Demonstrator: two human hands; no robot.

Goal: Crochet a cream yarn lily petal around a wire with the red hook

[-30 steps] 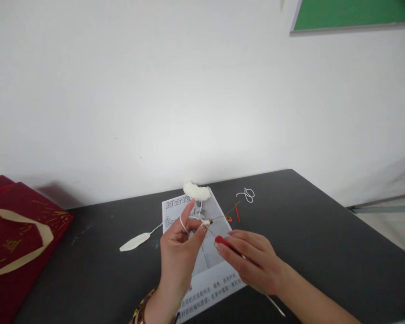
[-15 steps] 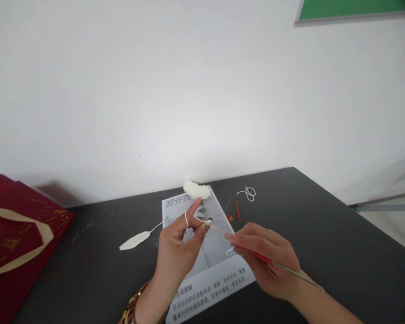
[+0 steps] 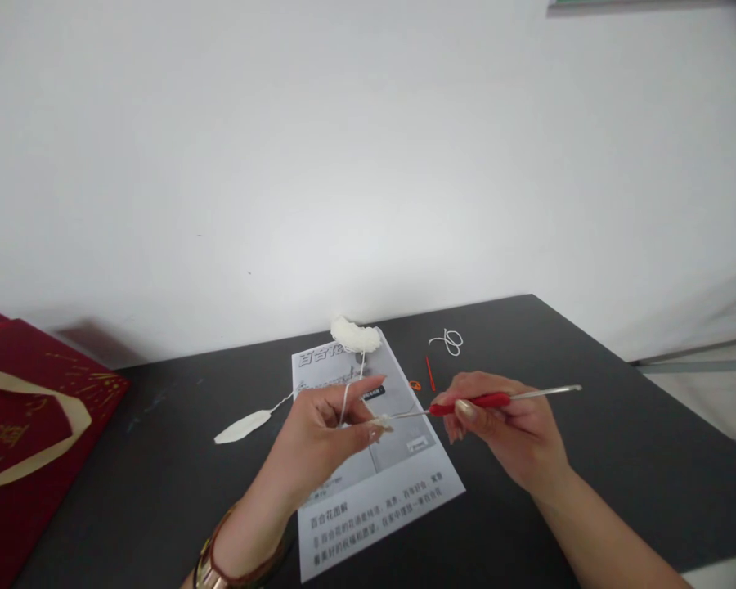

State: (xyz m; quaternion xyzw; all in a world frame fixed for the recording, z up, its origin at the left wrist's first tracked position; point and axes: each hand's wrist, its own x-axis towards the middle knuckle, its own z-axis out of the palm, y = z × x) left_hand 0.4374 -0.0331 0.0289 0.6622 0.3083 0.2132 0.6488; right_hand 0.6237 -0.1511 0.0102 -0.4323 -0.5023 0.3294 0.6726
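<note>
At the far left, a dark red gift bag (image 3: 40, 409) with a cream ribbon handle (image 3: 81, 417) lies at the edge of the tabletop (image 3: 589, 458). To its right lies a white leaf-shaped crocheted piece (image 3: 242, 427), its yarn tail running toward the edge of a printed sheet (image 3: 423, 468). The left hand (image 3: 326, 435) is positioned above this sheet; thumb and fingers pinch a small white crocheted piece (image 3: 383, 422), with the index finger extended and a strand of yarn (image 3: 344, 401) passing around it. A white yarn skein (image 3: 354, 335) rests on the far end of the sheet. The crochet hook (image 3: 495, 400) lies across the space between the hands: its long axis is nearly level, the thin working end pointing left to the pinched piece and the plain metal end projecting past the right hand (image 3: 510, 433). Whether the tip sits inside a stitch cannot be determined. The left hand is nearer the tip; the right hand is closed around the red grip, thumb against its near side. Beyond the hook, right of the sheet, are an orange stitch marker (image 3: 415, 385), a red needle (image 3: 430, 373) and, farthest right, a loose white yarn loop (image 3: 447, 341).
</note>
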